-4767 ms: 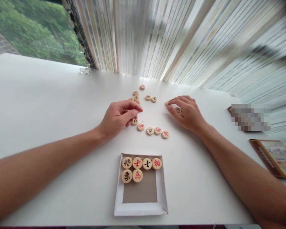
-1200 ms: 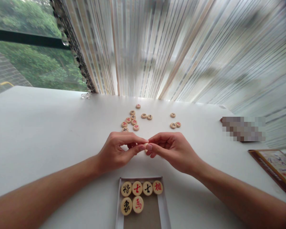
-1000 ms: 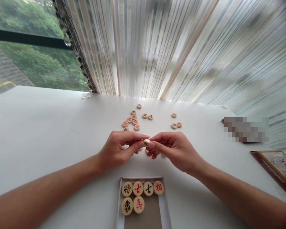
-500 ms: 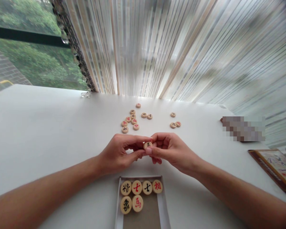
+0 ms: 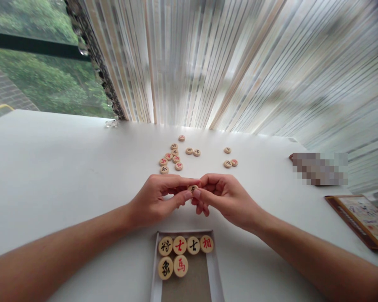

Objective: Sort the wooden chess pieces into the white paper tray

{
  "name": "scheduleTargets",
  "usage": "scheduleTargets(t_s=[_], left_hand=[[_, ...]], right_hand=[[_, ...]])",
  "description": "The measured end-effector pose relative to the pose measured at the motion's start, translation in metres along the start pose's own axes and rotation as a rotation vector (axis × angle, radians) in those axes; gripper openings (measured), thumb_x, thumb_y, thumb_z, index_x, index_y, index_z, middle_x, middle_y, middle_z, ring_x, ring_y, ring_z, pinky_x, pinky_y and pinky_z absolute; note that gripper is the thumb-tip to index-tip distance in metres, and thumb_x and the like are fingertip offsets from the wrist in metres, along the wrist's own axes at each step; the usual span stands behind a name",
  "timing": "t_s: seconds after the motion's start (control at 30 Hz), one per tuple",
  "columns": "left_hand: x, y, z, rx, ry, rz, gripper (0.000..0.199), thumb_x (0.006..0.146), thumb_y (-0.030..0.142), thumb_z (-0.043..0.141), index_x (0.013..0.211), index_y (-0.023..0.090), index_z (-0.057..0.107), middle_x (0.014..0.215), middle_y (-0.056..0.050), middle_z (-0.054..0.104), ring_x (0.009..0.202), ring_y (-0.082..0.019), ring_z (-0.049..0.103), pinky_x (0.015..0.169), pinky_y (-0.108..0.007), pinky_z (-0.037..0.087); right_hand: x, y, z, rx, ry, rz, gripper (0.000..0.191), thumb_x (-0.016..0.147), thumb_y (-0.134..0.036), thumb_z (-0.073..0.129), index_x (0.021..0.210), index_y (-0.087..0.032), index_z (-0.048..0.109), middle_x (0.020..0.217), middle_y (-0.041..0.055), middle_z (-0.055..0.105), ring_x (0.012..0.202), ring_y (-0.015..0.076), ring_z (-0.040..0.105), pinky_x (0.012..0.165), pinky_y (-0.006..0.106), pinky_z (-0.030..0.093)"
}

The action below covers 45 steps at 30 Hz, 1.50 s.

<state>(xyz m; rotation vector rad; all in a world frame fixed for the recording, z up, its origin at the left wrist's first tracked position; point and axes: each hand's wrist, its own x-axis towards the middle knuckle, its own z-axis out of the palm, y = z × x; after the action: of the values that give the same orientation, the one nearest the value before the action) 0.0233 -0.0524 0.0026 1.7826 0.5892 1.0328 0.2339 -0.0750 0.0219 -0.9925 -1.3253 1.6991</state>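
Between my two hands, just beyond the box, is a round wooden piece with a black character, partly covered by the thumbs. My left hand pinches it from the left and my right hand from the right. Below them stands a shallow white box with a grey-brown bottom. Its back row has four pieces, black, red, black and red; in front, at the left, lie a black-marked piece and a red-marked piece.
Several loose pieces lie beyond my hands on the white table, with three more farther right. A brown-edged picture box and a blurred-out object are at the right. A string curtain hangs behind.
The held piece has moved slightly left, and my left thumb now lies higher across its front edge. The fingers of my right hand beneath it have shifted left.
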Motion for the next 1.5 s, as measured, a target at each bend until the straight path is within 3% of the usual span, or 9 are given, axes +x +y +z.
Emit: scheduleTargets(t_s=[0.2,0.43,0.63,0.83,1.0,1.27,1.5], left_hand=[[-0.0010,-0.0037,-0.0016,-0.029,-0.013,-0.089,0.031,0.097,0.016,0.067,0.123,0.008,0.081,0.083,-0.010,0.082,0.061,-0.013,0.071,0.057,-0.021,0.059],[-0.0031,-0.0021,-0.0043,0.189,-0.079,0.189,0.033,0.098,0.007,0.062,0.125,0.010,0.082,0.075,-0.007,0.079,0.060,-0.012,0.071,0.060,-0.019,0.058],[-0.0007,0.0012,-0.0030,0.216,-0.060,0.273,0.038,0.091,0.007,0.071,0.127,0.011,0.081,0.080,-0.007,0.081,0.066,-0.013,0.073,0.064,-0.020,0.060],[-0.0010,-0.0026,-0.0001,0.038,-0.018,0.067,0.029,0.093,0.012,0.076,0.121,0.011,0.083,0.084,-0.010,0.084,0.064,-0.013,0.074,0.059,-0.018,0.060],[-0.0004,-0.0044,0.0001,-0.077,0.023,-0.068,0.027,0.093,0.011,0.073,0.117,0.013,0.085,0.085,-0.009,0.084,0.060,-0.010,0.070,0.054,-0.017,0.058],[0.0002,-0.0040,-0.0005,-0.137,0.023,-0.146,0.026,0.093,0.013,0.071,0.115,0.009,0.085,0.073,-0.008,0.078,0.057,-0.011,0.067,0.054,-0.019,0.057],[-0.0014,-0.0053,-0.0012,-0.148,0.062,-0.170,0.031,0.095,0.018,0.072,0.124,0.009,0.076,0.070,-0.002,0.072,0.059,-0.011,0.066,0.057,-0.019,0.058]], right_hand=[[0.0002,0.0043,0.0009,-0.037,0.065,0.039,0.043,0.064,-0.038,0.103,0.083,-0.015,0.072,0.072,0.0033,0.077,0.057,0.0126,0.069,0.051,0.021,0.054],[-0.0029,0.0054,0.0028,-0.101,0.120,0.024,0.044,0.063,-0.039,0.104,0.072,-0.015,0.067,0.060,0.0005,0.071,0.048,0.0100,0.064,0.042,0.016,0.047],[-0.0052,0.0045,0.0048,-0.064,0.100,0.005,0.042,0.073,-0.044,0.099,0.076,-0.013,0.071,0.063,0.0021,0.073,0.049,0.0111,0.066,0.043,0.018,0.053],[-0.0041,0.0007,0.0050,-0.033,0.031,-0.040,0.039,0.079,-0.045,0.094,0.081,-0.012,0.074,0.069,0.0040,0.076,0.055,0.0120,0.070,0.051,0.020,0.059],[-0.0033,0.0029,0.0037,-0.027,0.048,-0.039,0.037,0.077,-0.040,0.097,0.086,-0.012,0.075,0.073,0.0057,0.078,0.060,0.0130,0.072,0.056,0.021,0.061],[-0.0022,0.0069,0.0006,-0.015,0.074,-0.005,0.037,0.069,-0.031,0.101,0.088,-0.014,0.074,0.074,0.0044,0.078,0.060,0.0128,0.071,0.057,0.022,0.060],[-0.0011,0.0089,-0.0025,-0.137,0.148,-0.157,0.040,0.068,-0.024,0.102,0.096,-0.016,0.074,0.079,0.0023,0.076,0.072,0.0128,0.069,0.065,0.022,0.057]])
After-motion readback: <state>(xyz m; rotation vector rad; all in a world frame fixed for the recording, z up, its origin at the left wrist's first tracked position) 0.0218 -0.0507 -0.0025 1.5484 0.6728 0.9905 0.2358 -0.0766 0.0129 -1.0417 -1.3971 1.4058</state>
